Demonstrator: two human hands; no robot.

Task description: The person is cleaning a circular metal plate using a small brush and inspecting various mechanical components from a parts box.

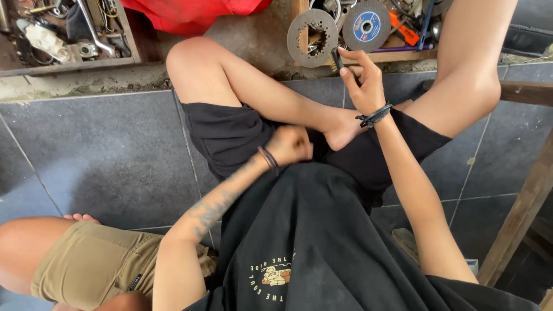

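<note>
I sit cross-legged on a grey tiled floor in a black shirt and black shorts. My right hand [362, 80] reaches forward and pinches a small dark tool [337, 58] at the edge of a wooden box [403, 55]. Just beyond its fingers a round metal disc with a toothed centre hole [313, 37] leans on the box. Beside it stands a grey grinding disc with a blue label [367, 25]. My left hand [291, 144] is a closed fist resting in my lap near my foot; whether it holds anything is hidden.
A wooden tray of metal parts and tools [69, 34] sits at the upper left. Red cloth [193, 12] lies at the top. Another person's leg in khaki shorts [86, 262] is at the lower left. A wooden frame leg [518, 213] slants down the right.
</note>
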